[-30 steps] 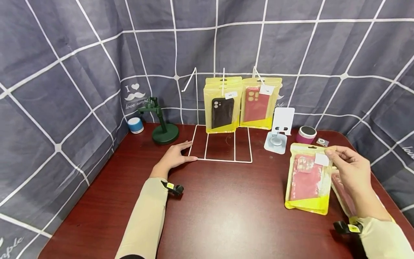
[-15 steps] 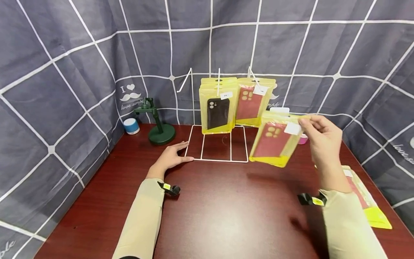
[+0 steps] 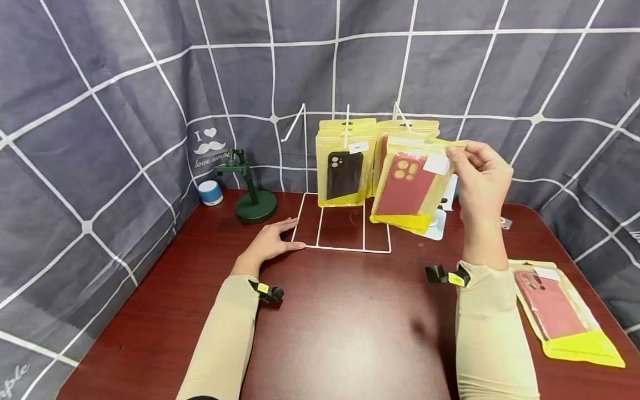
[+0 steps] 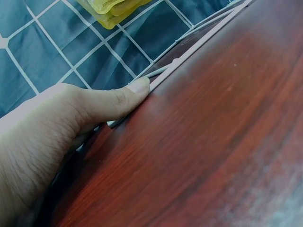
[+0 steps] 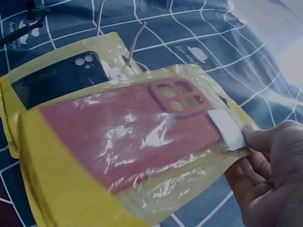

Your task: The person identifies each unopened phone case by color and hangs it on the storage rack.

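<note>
My right hand (image 3: 482, 178) pinches the upper right corner of a yellow-edged clear pouch with a red phone case (image 3: 407, 186) inside. It hangs slightly tilted before the right prong of a white wire display rack (image 3: 340, 249). Behind it, mostly covered, another pouched phone case (image 3: 420, 126) hangs on that prong. On the middle prong hang pouches, the front one with a black phone case (image 3: 345, 175). My left hand (image 3: 270, 241) rests at the rack's front left corner, fingers extended; in the left wrist view its thumb (image 4: 125, 97) presses the front wire (image 4: 194, 49).
Another pouched red phone case (image 3: 555, 308) lies on the table at the right. A green stand (image 3: 256, 206) and a blue-and-white cylinder (image 3: 210, 193) stand left of the rack. A pale phone stand (image 3: 436, 225) is partly hidden behind the held pouch. The left prong (image 3: 294, 123) is bare.
My right hand has carried the pouched red phone case up and leftward from the table's right side to the rack's right prong. My left hand has stayed at the rack's corner.
</note>
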The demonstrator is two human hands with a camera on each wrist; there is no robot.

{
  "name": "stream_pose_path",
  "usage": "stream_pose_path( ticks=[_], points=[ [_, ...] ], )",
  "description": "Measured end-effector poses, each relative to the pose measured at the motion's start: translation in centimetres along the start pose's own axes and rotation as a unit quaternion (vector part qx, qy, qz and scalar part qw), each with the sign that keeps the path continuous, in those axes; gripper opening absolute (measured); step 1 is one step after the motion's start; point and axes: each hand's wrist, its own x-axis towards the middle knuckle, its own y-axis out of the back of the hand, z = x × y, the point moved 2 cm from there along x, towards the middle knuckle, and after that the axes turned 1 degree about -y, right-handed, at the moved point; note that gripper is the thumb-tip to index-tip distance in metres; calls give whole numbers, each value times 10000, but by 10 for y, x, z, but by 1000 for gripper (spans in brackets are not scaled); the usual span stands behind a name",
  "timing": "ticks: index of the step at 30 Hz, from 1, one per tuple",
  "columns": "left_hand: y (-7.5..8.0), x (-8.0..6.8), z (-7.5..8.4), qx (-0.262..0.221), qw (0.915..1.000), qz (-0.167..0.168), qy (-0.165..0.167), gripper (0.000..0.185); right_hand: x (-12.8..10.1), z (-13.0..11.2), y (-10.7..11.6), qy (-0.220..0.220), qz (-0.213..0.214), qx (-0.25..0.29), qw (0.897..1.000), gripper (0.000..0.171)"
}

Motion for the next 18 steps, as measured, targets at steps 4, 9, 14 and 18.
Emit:
stream_pose_path(
  ticks=[4,9,14,18],
  points=[
    [0,1,0,56,10000,55,-42,96,5,9,-7,58,-38,-655,9978,18],
    [-2,2,1,48,10000,4,-73,97,8,18,-10,225,-40,-959,9951,16],
    [-2,4,0,59,9999,32,-104,99,10,11,-10,619,-496,-62,9968,22],
    [-1,4,-4,91,9999,63,-89,98,12,4,-6,748,-532,423,9949,27]
  ],
)
